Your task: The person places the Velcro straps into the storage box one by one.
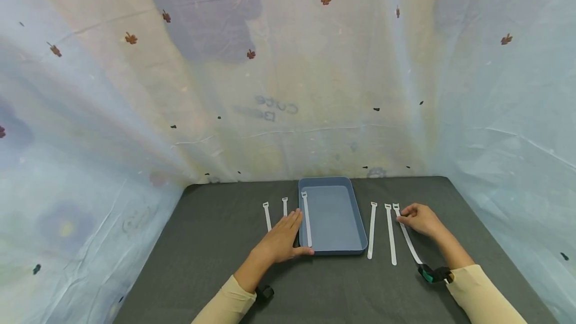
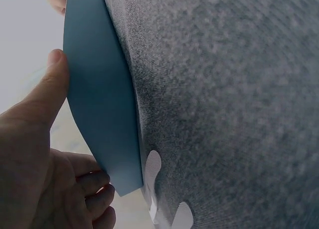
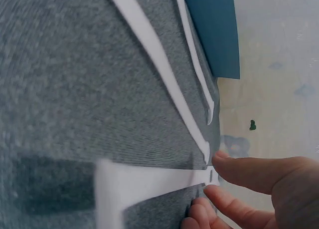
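Note:
A shallow blue-grey tray [image 1: 333, 219] lies on the dark cloth. At its near left corner rests my left hand [image 1: 282, 239], fingers straight along the left wall, thumb [image 2: 57, 72] against the front wall. One white cable strap [image 1: 307, 219] with a slotted head lies inside, along the tray's left side. My right hand [image 1: 422, 220] pinches the rightmost white strap [image 1: 408, 241] near its slotted head, between thumb [image 3: 249, 169] and index finger. That strap's near end looks bent up in the right wrist view.
Right of the tray lie two more straps, an inner strap [image 1: 372, 231] and a middle strap [image 1: 390, 236]. Left of it are two others, an outer strap [image 1: 267, 216] and one partly hidden strap [image 1: 285, 206]. A patterned plastic sheet [image 1: 288, 89] hangs behind and at both sides.

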A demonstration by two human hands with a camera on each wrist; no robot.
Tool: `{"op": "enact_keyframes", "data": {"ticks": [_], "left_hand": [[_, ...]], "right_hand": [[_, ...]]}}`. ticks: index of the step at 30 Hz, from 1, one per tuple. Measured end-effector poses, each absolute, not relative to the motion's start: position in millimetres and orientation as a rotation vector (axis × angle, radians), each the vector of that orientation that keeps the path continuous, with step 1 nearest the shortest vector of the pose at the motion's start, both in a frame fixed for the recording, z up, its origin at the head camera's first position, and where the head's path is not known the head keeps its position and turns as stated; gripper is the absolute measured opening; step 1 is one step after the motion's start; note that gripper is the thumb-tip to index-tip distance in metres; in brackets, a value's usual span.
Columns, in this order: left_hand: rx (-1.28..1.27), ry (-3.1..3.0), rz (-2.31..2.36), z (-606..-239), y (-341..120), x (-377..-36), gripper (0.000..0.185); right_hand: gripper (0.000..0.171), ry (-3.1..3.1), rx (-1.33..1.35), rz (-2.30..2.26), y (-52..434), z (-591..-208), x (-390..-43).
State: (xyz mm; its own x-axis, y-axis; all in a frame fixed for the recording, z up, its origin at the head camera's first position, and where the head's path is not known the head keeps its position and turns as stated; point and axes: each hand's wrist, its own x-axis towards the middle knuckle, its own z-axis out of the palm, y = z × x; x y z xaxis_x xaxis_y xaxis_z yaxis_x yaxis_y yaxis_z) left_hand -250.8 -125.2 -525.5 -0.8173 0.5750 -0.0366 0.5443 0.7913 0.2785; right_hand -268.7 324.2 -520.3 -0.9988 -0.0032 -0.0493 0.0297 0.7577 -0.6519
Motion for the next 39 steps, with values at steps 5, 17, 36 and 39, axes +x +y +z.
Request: {"op": "enact_keyframes", "data": {"ticks": [5,17,36,39], "left_hand": [[0.892,2.860,0.382,-524.5,-125.1,-250.4,0.113],[0.892,2.857,0.367,-525.2,-123.6,-250.9,0.113],[0.891,2.865,0.362,-528.3,-123.7,-251.4,0.114],[0.884,2.867,0.357,-527.4,-123.3,-251.4,0.114]], "right_hand": [[0.031,2.910,0.060,-1.076,324.6,-524.7,-272.4],[0.026,2.937,0.074,-1.027,324.3,-528.8,-275.9],[0.021,2.910,0.086,-1.032,323.7,-530.6,-271.9],[0.021,2.901,0.074,-1.070,324.7,-528.8,-271.6]]}}
